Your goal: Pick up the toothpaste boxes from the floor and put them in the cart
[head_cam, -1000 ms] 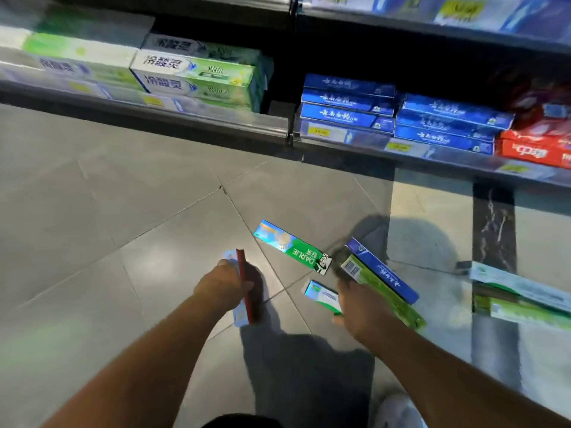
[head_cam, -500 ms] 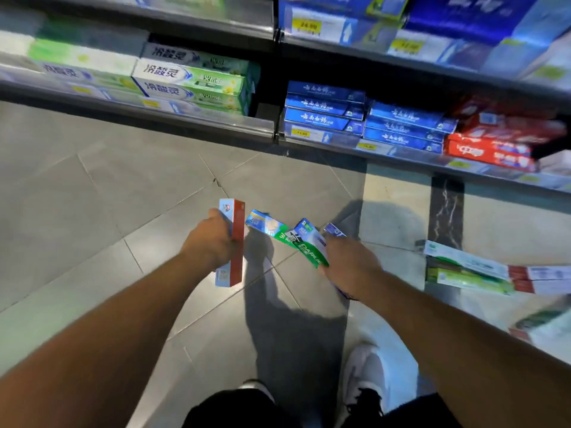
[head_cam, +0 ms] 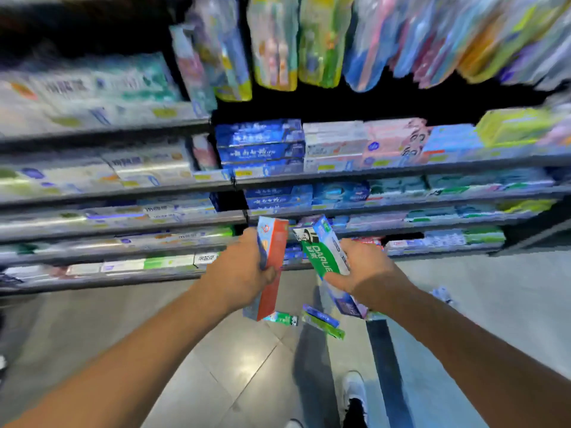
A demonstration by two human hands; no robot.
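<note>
My left hand (head_cam: pixel 239 273) grips a red and blue toothpaste box (head_cam: pixel 272 264), held upright and a little tilted. My right hand (head_cam: pixel 363 267) holds a green Darlie box (head_cam: pixel 319 257) together with a blue-and-white box (head_cam: pixel 332 239) against it. Both hands are raised in front of the shelves. On the grey floor tiles below lie a small green box (head_cam: pixel 282 318), a blue box (head_cam: pixel 321 315) and a light green box (head_cam: pixel 327 328). No cart is in view.
Store shelves (head_cam: pixel 216 183) packed with toothpaste boxes run across the view, with hanging toothbrush packs (head_cam: pixel 309 41) above. A white shoe (head_cam: pixel 355 387) stands on the floor tiles (head_cam: pixel 231 366) below. The picture is blurred by motion.
The view has swung upward from the floor to the shelves. Both hands rose with their boxes, and the remaining floor boxes now lie farther below them.
</note>
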